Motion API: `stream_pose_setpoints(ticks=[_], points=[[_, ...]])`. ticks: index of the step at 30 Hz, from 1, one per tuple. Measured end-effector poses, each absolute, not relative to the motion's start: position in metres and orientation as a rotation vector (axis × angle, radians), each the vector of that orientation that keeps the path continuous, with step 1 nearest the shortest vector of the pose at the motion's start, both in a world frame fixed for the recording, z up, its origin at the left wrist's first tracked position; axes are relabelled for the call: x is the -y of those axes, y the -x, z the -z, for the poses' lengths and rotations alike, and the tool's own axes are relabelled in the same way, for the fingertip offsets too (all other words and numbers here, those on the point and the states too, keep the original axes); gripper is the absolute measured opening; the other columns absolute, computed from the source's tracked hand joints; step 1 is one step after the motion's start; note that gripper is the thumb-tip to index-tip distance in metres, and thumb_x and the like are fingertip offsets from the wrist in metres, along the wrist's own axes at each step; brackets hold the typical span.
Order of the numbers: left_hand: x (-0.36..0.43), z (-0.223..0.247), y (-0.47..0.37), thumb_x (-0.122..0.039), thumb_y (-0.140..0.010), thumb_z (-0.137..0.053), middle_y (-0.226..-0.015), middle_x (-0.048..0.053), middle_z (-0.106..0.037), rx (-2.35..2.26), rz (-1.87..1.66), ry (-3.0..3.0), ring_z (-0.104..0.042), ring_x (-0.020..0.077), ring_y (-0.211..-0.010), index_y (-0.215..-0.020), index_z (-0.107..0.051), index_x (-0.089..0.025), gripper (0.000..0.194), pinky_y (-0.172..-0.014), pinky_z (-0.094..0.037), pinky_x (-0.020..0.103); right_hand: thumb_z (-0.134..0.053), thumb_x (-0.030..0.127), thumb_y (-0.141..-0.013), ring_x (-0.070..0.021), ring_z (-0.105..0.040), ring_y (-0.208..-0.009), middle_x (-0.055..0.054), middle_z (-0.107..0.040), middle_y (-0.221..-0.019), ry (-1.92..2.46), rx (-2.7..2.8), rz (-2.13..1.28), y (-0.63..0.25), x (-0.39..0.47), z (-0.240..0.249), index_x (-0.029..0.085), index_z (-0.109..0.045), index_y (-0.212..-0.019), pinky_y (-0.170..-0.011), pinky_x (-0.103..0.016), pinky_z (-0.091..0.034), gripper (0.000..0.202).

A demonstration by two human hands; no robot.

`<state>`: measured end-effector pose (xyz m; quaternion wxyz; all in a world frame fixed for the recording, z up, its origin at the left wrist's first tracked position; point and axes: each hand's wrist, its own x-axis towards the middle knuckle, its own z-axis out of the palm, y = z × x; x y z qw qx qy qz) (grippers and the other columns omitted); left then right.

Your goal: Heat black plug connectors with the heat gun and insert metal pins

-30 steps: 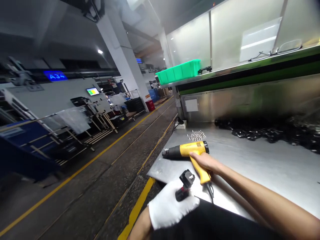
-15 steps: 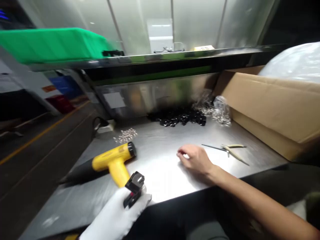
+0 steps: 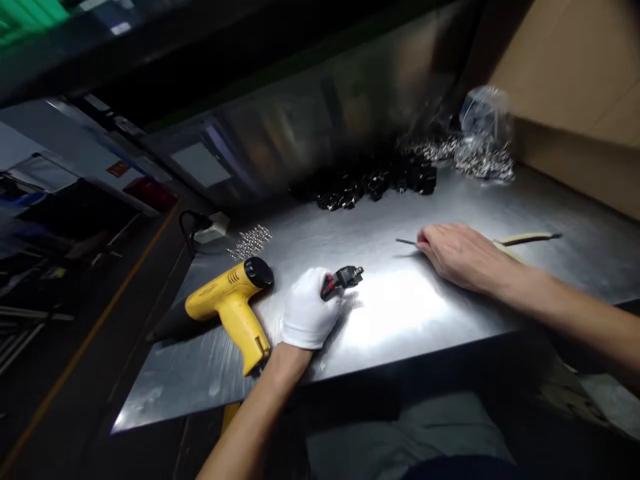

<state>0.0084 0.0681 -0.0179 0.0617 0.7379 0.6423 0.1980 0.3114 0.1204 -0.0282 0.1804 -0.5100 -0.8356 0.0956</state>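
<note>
My left hand (image 3: 311,308), in a white glove, is closed around a small black plastic part (image 3: 346,277) with a red piece and a metal tip, just above the metal table. My bare right hand (image 3: 457,257) rests low over the tabletop with its fingers pinched on a thin dark rod (image 3: 405,241), whose tip sticks out to the left. Behind that wrist lie pliers with cream handles (image 3: 530,237), partly covered. A yellow heat gun (image 3: 227,303) lies on its side left of my gloved hand.
Small metal pins (image 3: 250,241) lie in rows at the left. Black parts (image 3: 375,183) are heaped at the back, beside clear bags of metal pieces (image 3: 484,157). A cardboard box (image 3: 575,80) stands back right. The metal table's (image 3: 170,393) front edge runs near my forearms.
My left hand has moved up and right with the black part, over the table. My right hand has moved right and taken hold of the thin rod. The view has tilted down.
</note>
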Motion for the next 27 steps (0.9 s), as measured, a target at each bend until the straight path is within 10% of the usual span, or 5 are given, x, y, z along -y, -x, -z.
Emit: stream_pose_setpoints(ticks=[9, 27], points=[[-0.049, 0.029, 0.046, -0.048, -0.091, -0.061, -0.078, 0.003, -0.056, -2.043, -0.351, -2.469, -0.054, 0.0197, -0.073, -0.082, -0.056, -0.02, 0.031, -0.067, -0.039, 0.033, -0.059, 0.025, -0.096, -0.0066, -0.053, -0.056, 0.006, -0.062, -0.071, 0.838, 2.102, -1.011, -0.258, -0.114, 0.034, 0.017, -0.068, -0.096, -0.054, -0.02, -0.038, 0.012], [-0.045, 0.025, 0.059, -0.039, -0.094, -0.053, -0.084, 0.004, -0.057, -1.85, -0.291, -2.586, -0.054, 0.0217, -0.078, -0.091, -0.055, -0.02, 0.019, -0.07, -0.041, 0.034, -0.058, 0.014, -0.091, -0.0031, -0.053, -0.058, 0.008, -0.065, -0.07, 0.749, 2.007, -1.309, -0.249, -0.106, 0.029, 0.018, -0.067, -0.087, -0.052, -0.017, -0.039, 0.01]])
